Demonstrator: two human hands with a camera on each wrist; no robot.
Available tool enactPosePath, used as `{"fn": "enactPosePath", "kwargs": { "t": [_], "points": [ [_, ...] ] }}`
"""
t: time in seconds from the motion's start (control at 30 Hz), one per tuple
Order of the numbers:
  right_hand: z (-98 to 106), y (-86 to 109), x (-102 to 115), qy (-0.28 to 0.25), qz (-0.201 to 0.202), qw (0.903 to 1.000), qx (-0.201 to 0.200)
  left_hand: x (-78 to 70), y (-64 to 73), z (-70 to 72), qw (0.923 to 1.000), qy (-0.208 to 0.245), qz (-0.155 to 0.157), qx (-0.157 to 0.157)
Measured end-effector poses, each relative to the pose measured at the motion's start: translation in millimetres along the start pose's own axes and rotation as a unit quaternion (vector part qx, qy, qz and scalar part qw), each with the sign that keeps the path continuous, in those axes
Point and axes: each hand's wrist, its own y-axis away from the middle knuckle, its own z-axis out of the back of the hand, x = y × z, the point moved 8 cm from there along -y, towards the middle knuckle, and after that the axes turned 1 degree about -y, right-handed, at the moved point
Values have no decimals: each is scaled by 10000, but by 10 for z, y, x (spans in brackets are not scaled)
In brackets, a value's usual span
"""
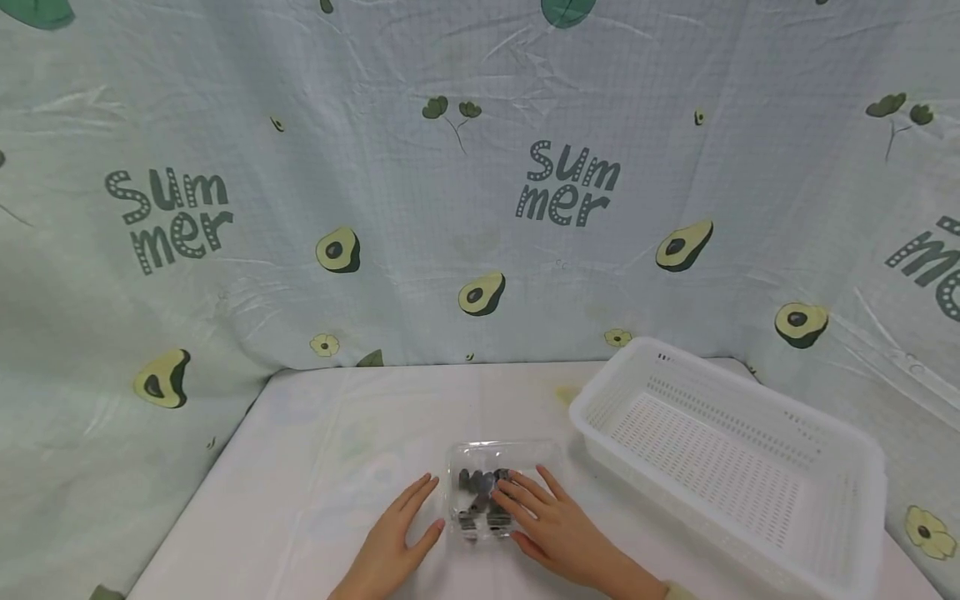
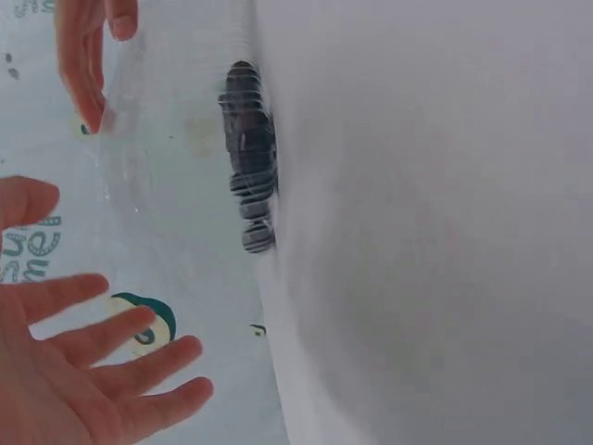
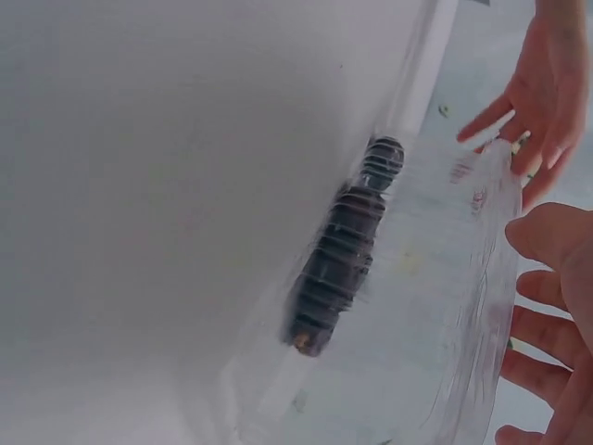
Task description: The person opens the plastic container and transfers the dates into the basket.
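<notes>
**Light clear box could slide or tip under two loose hands**

While the head view looks down on the white table (image 1: 315, 467), a clear plastic box (image 1: 504, 454) of small dark ribbed pieces (image 1: 480, 498) sits near the front edge, at about 9 o'clock from the white slotted basket (image 1: 720, 467). The left hand (image 1: 397, 542) lies flat with straight fingers against the box's left wall; the right hand (image 1: 551, 521) rests spread across its top. Neither grips, so a one-sided push could skid the box.

From the left wrist, the left hand (image 2: 83, 371) is fanned wide, with the dark pieces (image 2: 250, 158) heaped at 1 o'clock. An uneven lift could spill them.

From the right wrist, the box (image 3: 417, 306) looks thin and crinkly; blur hides whether it has a lid. The right hand's fingers (image 3: 547, 297) touch its rim at 3 o'clock, so pressing might buckle it.
</notes>
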Motion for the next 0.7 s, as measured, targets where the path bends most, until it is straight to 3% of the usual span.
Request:
{"fn": "enactPosePath", "kwargs": {
  "t": [0.1, 0.2, 0.3, 0.43, 0.6, 0.7],
  "points": [
    [-33, -38, 16, 7, -53, 9999, 154, 84, -16, -12, 9923, 886, 839, 202],
    [-55, -82, 37, 22, -59, 9996, 259, 133, -15, -29, 9726, 1803, 1415, 385],
    [-47, -134, 65, 11, -8, 9997, 258, 189, 5, -75, 9379, 2770, 1982, 662],
    [-33, -197, 96, -50, 63, 9997, 228, 266, 61, -158, 8827, 3733, 2660, 1040],
    [-74, -251, 114, -92, 49, 9992, 378, 277, 120, -232, 8375, 4439, 2912, 1291],
    [-91, -282, 133, -89, 59, 9993, 356, 263, 137, -279, 8152, 4763, 3003, 1356]
  ]
}}
